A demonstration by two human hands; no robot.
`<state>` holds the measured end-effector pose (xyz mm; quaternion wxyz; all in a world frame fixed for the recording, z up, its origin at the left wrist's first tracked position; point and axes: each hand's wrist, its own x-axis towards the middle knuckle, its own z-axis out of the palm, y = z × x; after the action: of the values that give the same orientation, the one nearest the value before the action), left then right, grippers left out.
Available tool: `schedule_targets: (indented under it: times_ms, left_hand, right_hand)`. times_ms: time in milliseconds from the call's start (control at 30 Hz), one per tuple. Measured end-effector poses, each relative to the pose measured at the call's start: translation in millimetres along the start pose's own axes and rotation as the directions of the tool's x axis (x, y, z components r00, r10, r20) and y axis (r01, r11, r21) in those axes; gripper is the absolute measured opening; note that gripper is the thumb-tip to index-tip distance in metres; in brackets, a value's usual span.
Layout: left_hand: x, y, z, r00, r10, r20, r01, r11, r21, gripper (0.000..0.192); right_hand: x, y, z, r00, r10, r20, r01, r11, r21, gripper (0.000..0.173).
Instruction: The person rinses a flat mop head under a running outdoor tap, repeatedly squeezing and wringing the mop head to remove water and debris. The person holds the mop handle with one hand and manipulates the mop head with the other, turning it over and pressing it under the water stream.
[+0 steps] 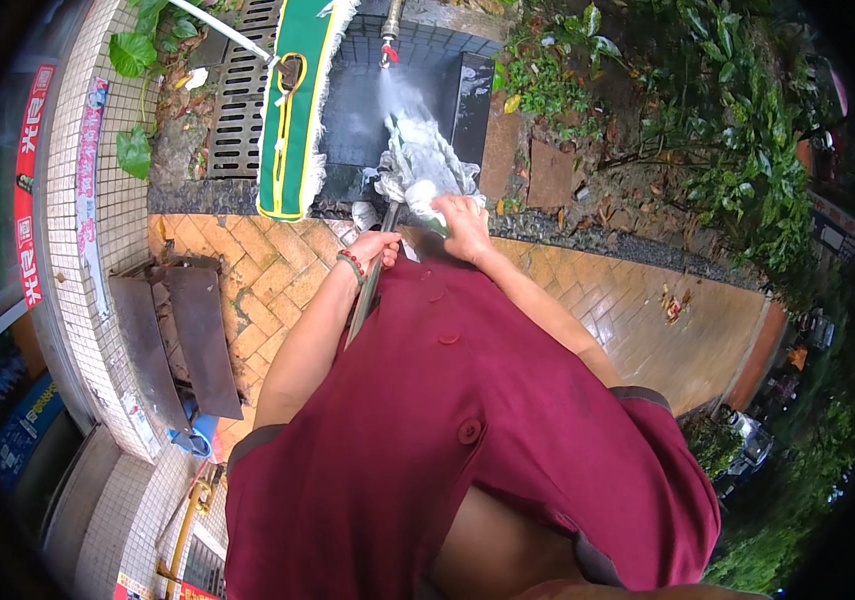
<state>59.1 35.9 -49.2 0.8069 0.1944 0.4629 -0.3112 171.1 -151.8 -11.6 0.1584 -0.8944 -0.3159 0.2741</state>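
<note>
Water sprays from a tap with a red handle (390,54) onto a wet, whitish mop head (431,154) in a dark tiled basin (356,112). My left hand (376,249), with beaded bracelets at the wrist, is closed around a metal pole (390,217) that runs from the mop head down beside my body. My right hand (463,223) grips the near end of the wet mop cloth with bent fingers. A wide flat mop with a green back, yellow trim and white fringe (292,127) lies across the basin's left side, with its pale handle (225,30) reaching to the upper left.
Left of the basin is a slotted drain grate (240,97). Dark brown boards (206,337) stand by the white tiled wall (108,225), near a blue bucket (202,439). Plants and loose bricks (549,176) lie to the right. The brick paving (652,315) looks wet.
</note>
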Motion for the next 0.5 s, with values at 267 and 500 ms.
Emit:
schedule_targets:
  times_ms: [267, 500]
  left_hand:
    - [-35.1, -42.7, 26.7, 1.000, 0.005, 0.005, -0.006, 0.999, 0.037, 0.019]
    - [-82.7, -65.9, 40.0, 0.997, 0.032, -0.070, -0.017, 0.979, 0.204, 0.022]
  right_hand:
    - [-45.0, 2.4, -27.0, 0.995, -0.090, -0.044, 0.089, 0.995, -0.035, 0.053]
    - [-55.6, -16.7, -55.3, 0.990, -0.057, -0.129, 0.079, 0.982, 0.173, 0.048]
